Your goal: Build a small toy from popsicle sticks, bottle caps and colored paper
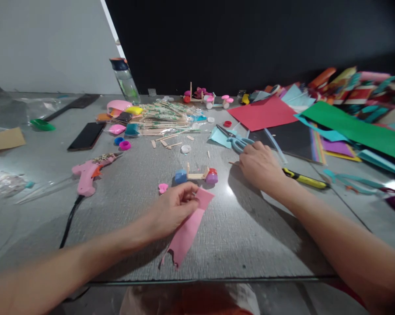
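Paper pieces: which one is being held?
The pink strip, ragged at one end, pinched in the left hand; neither hand holds the red sheet or the green sheet.

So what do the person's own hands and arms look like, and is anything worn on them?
The left hand and right hand are plain and ungloved. The left arm and right arm show no sleeve, watch, bracelet or cable as far as the picture reaches. Nail detail is too small to make out.
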A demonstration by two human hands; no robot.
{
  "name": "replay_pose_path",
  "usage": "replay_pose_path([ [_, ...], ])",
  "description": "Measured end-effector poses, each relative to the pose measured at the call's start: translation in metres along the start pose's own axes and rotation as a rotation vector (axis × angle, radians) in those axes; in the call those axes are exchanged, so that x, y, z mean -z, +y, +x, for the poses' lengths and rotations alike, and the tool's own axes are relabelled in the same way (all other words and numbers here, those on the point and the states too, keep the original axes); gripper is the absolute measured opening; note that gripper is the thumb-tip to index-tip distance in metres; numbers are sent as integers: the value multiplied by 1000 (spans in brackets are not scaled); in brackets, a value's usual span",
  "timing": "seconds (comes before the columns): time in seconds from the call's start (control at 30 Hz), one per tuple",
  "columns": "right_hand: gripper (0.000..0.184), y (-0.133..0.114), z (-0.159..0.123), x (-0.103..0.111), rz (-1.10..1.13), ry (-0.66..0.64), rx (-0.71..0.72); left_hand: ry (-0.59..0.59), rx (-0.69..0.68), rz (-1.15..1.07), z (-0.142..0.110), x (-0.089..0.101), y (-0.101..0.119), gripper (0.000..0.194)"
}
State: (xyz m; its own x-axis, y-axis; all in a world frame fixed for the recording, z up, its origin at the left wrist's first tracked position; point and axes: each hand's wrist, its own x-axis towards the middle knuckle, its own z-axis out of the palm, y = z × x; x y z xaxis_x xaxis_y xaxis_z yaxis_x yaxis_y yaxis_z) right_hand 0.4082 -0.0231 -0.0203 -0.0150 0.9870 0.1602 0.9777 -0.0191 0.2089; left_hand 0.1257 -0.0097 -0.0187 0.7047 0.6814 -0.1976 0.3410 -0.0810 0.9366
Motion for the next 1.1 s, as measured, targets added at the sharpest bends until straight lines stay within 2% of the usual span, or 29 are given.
replay_pose_path([
  [0.17,14,-4,-8,15,143,-27,7,40,-35,45,1,-6,1,24],
  [0.3,12,-11,-16,26,251,-47,-26,60,-38,19,1,-10,-1,25],
  [0.53,22,-17,-6,5,171,-18,-78,40,-37,-5,2,-9,-2,19],
  [0.67,24,-15,-1,3,190,-3,-50,115,-45,-25,-6,0,2,28],
  [0.83,23,-16,4,26,272,-27,68,266,-50,-39,-17,27,3,27],
  [0.97,22,-30,41,38,288,-37,181,407,-51,-49,-19,52,-1,21],
  [1.1,16,-61,110,36,273,-65,293,486,-53,-54,-16,67,0,18],
])
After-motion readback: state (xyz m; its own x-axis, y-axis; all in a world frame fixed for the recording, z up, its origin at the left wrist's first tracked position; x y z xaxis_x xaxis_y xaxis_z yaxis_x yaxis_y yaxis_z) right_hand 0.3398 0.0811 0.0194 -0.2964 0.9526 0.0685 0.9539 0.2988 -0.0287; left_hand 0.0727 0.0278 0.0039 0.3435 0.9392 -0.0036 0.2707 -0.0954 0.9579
